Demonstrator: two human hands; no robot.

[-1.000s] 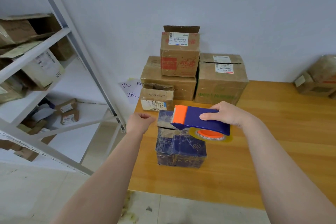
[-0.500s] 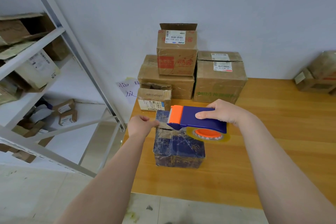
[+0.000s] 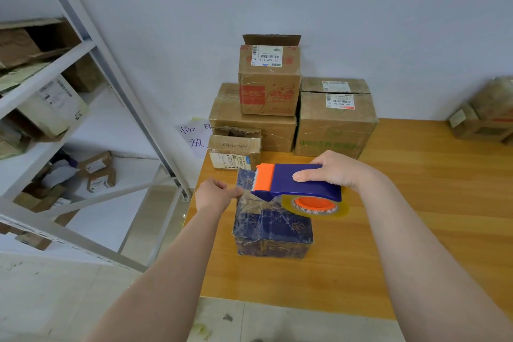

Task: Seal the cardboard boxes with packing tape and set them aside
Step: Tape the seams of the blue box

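Observation:
A dark blue box (image 3: 273, 230) wrapped in glossy tape stands near the left edge of the wooden table (image 3: 433, 203). My right hand (image 3: 334, 171) grips the blue and orange tape dispenser (image 3: 298, 184) just above the box top, its clear tape roll (image 3: 316, 206) hanging to the right. My left hand (image 3: 215, 197) is at the box's upper left corner, fingers curled and pinching the free end of tape there.
Several brown cardboard boxes (image 3: 334, 119) are stacked against the wall behind, a small one (image 3: 235, 151) in front of them. Another box (image 3: 484, 116) sits at the far right. A metal shelf rack (image 3: 55, 86) with boxes stands left of the table.
My left hand moved right from beside the box to its upper left corner and took hold of the tape end. The dispenser stayed almost in place above the box.

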